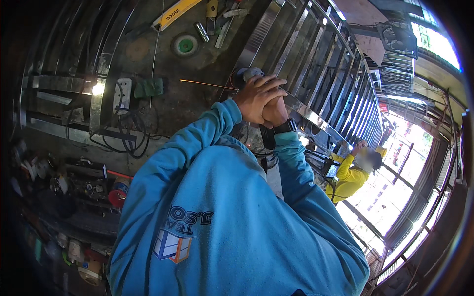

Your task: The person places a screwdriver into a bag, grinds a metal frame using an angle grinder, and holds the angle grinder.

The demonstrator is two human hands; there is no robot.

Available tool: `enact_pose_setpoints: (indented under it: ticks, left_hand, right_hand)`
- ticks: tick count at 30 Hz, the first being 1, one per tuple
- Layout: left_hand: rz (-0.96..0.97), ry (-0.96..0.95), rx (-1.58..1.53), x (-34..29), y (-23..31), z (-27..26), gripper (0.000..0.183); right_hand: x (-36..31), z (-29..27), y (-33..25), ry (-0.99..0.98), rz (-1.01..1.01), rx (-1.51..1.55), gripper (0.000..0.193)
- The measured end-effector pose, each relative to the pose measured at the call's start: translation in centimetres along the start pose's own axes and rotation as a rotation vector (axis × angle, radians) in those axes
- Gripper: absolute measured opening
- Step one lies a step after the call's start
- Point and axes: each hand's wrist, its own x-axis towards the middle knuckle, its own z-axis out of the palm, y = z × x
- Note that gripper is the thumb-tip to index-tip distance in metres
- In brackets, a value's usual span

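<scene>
I am clamping the left hand (253,100) and right hand (276,110) on a grey, round-headed power tool (253,73) beside the silver, barred metal frame (258,35), right; grinding appears underway, remainder indeterminable.

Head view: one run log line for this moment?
left hand: over right hand; grey power tool: at the hands, mostly covered; orange spark streak: left of tool; barred metal frame: beyond, rightward

Grey power tool (253,74) sparks at a shiny metal frame (259,33)
</scene>
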Motion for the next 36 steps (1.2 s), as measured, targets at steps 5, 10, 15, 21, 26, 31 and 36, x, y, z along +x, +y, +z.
enact_pose_setpoints:
  ticks: [5, 10, 15, 21, 26, 31, 36]
  left_hand:
    - [0.006, -0.027, 0.005, 0.2, -0.1, 0.0, 0.103]
    - [0.006, -0.002, 0.001, -1.0, 0.8, 0.5, 0.1]
    - [-0.006, -0.008, -0.018, -2.2, 2.1, 1.5, 0.099]
    - [-0.01, -0.034, -0.052, -3.7, 3.8, 2.3, 0.096]
    - [-0.018, -0.055, -0.067, -3.7, 4.1, 2.2, 0.095]
    - [-0.003, -0.061, -0.059, -3.6, 3.8, 1.6, 0.095]
    - [0.006, -0.019, -0.054, -3.9, 3.3, 1.8, 0.094]
  right_hand:
    - [0.0, 0.3, 0.3, 0.02, 0.009, 0.019, 0.055]
    - [-1.5, 1.0, -0.9, 0.076, 0.046, 0.142, 0.053]
    - [-3.2, 0.6, -1.9, 0.116, -0.111, 0.092, 0.052]
    - [-4.6, 0.1, -4.3, 0.136, -0.02, -0.018, 0.054]
    - [-5.2, 0.9, -3.9, 0.139, 0.049, 0.066, 0.054]
    - [-5.4, 1.6, -3.2, 0.147, 0.111, 0.147, 0.053]
    - [-5.5, 2.1, -2.8, 0.15, 0.162, 0.231, 0.053]
